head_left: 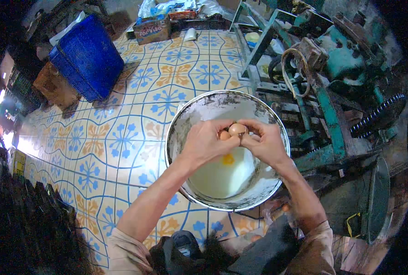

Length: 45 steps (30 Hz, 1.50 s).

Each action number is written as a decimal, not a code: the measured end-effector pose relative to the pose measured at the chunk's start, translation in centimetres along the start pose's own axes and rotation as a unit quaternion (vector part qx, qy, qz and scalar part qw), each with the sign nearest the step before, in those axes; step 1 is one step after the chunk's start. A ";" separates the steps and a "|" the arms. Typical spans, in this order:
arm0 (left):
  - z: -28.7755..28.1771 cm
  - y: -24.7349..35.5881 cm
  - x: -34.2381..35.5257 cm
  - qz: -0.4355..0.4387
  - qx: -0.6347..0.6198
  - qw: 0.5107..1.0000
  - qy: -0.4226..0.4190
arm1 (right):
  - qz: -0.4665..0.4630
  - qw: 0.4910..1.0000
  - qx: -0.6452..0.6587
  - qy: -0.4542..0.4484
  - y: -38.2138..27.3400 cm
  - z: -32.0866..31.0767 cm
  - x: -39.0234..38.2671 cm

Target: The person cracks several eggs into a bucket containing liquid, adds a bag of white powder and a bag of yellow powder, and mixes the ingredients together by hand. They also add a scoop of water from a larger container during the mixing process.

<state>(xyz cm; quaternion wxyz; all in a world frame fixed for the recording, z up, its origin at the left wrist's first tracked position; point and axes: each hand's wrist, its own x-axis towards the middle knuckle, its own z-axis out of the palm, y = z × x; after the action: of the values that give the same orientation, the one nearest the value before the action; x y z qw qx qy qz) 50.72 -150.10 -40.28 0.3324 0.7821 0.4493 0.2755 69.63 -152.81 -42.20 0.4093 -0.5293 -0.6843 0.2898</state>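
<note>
My left hand (206, 142) and my right hand (263, 142) meet over a wide, stained metal bucket (176, 123), fingers closed around brown eggshell. One rounded piece (237, 129) sits between the fingertips of both hands, and a second brown piece (224, 136) shows in the left fingers; whether these are halves or separate eggs I cannot tell. Below them, pale creamy liquid (208, 178) covers the bucket's bottom, with a yellow yolk (228, 159) in it.
The bucket stands on patterned tiles (121, 137). Greenish machinery (332, 128) crowds the right, with a dark metal vessel (378, 197) below it. A blue crate (87, 57) leans at upper left. A cardboard box (151, 32) and bags lie at the back.
</note>
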 end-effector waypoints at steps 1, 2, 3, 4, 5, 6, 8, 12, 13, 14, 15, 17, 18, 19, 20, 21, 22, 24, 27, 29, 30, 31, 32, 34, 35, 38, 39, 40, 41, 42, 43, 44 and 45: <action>-0.1 0.1 0.0 0.011 0.010 1.000 0.005 | 0.010 1.000 0.008 -0.008 -0.3 -0.1 0.0; -0.2 0.2 0.0 0.012 0.010 1.000 0.005 | 0.011 1.000 0.007 -0.007 -0.5 -0.2 0.0; -0.5 0.3 0.0 0.004 0.000 1.000 -0.005 | 0.005 1.000 0.012 -0.009 -0.6 -0.2 -0.1; -0.7 0.3 -0.1 -0.004 -0.009 1.000 -0.015 | -0.002 1.000 0.018 -0.011 -0.8 -0.3 -0.1; -0.7 0.2 -0.1 -0.004 -0.008 1.000 -0.015 | -0.003 1.000 0.018 -0.010 -0.9 -0.4 -0.1; -0.7 -0.2 -0.2 0.004 -0.014 1.000 -0.016 | 0.005 1.000 -0.002 -0.025 -1.0 -0.6 -0.1; -0.6 -0.2 -0.1 0.013 -0.021 1.000 -0.019 | 0.015 0.999 -0.023 -0.038 -1.0 -0.8 -0.2; -0.9 -0.9 0.0 0.026 -0.025 0.999 -0.035 | 0.034 0.998 0.004 -0.056 -1.8 -1.2 -0.1; -0.8 -1.1 0.1 0.066 -0.008 0.998 -0.019 | 0.039 0.997 -0.005 -0.068 -1.9 -1.3 -0.1; -0.8 -1.1 0.1 0.065 -0.009 0.998 -0.020 | 0.041 0.997 -0.005 -0.068 -1.5 -1.2 -0.1; -1.0 -0.9 0.1 0.066 0.007 0.998 -0.025 | 0.014 0.998 0.018 -0.057 -0.8 -1.1 -0.1; -1.3 -0.4 0.2 0.066 0.020 0.997 -0.033 | -0.009 0.998 0.040 -0.044 -0.4 -1.2 -0.2; -1.5 -0.2 0.2 0.079 0.030 0.996 -0.035 | -0.010 0.998 0.039 -0.044 -0.5 -1.3 -0.3; -1.6 -0.2 0.2 0.090 0.041 0.994 -0.035 | -0.014 0.998 0.039 -0.044 -0.5 -1.4 -0.3; -1.7 -0.4 0.3 0.089 0.040 0.995 -0.037 | -0.012 0.998 0.040 -0.044 -0.2 -1.5 -0.1; -1.7 -0.7 0.4 0.136 0.061 0.989 -0.017 | -0.030 0.998 0.032 -0.039 0.2 -1.6 0.0; -1.8 -1.0 0.4 0.181 0.081 0.980 0.003 | -0.049 0.998 0.025 -0.035 0.6 -1.6 0.2; -1.5 -1.2 0.6 0.217 0.091 0.971 0.025 | -0.073 0.997 0.019 -0.030 0.7 -1.7 0.3; -1.7 -1.3 0.5 0.252 0.114 0.960 0.049 | -0.109 0.993 -0.011 -0.036 -0.2 -1.9 0.3; -1.7 -0.9 0.8 0.256 0.121 0.958 0.048 | -0.170 0.984 -0.059 -0.008 -0.5 -2.3 0.1; -1.8 -0.9 0.9 0.272 0.125 0.953 0.050 | -0.169 0.985 -0.040 -0.020 -1.2 -2.6 0.2; -1.9 -1.1 0.9 0.288 0.134 0.947 0.054 | -0.166 0.985 -0.037 -0.020 -1.3 -2.5 0.2; -2.0 -1.0 0.7 0.270 0.158 0.949 0.044 | -0.181 0.982 -0.046 -0.011 -1.3 -2.4 0.2; -2.2 -0.7 0.6 0.286 0.164 0.943 0.052 | -0.169 0.984 -0.057 -0.006 -2.0 -2.5 0.1; -2.3 -0.7 0.6 0.304 0.169 0.935 0.063 | -0.167 0.984 -0.057 -0.006 -2.0 -2.5 0.1; -2.6 -0.6 0.6 0.323 0.179 0.926 0.076 | -0.229 0.968 -0.102 0.027 -1.5 -2.6 0.3; -2.6 -0.5 0.7 0.321 0.194 0.924 0.070 | -0.237 0.965 -0.107 0.032 -1.4 -2.5 0.4; -2.5 -0.6 0.9 0.320 0.193 0.925 0.068 | -0.245 0.963 -0.111 0.036 -1.4 -2.5 0.4; -2.4 -0.7 1.1 0.349 0.194 0.911 0.102 | -0.243 0.963 -0.110 0.035 -1.4 -2.6 0.5; -2.3 -0.7 1.3 0.378 0.193 0.895 0.136 | -0.260 0.957 -0.127 0.033 -1.4 -2.7 0.6; -2.4 -0.6 1.3 0.379 0.193 0.895 0.135 | -0.277 0.949 -0.144 0.032 -1.4 -2.9 0.7; -2.6 -0.5 1.2 0.367 0.208 0.899 0.116 | -0.262 0.954 -0.141 0.026 -1.7 -2.9 0.5; -2.8 -0.5 1.2 0.355 0.222 0.903 0.097 | -0.262 0.954 -0.142 0.027 -1.7 -2.8 0.4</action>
<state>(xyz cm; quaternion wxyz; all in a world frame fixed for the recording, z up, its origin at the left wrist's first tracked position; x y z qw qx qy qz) 48.97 -148.16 -38.74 -0.0151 0.9128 0.2218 0.3426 71.19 -152.99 -39.28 0.4101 -0.3921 -0.8215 0.0577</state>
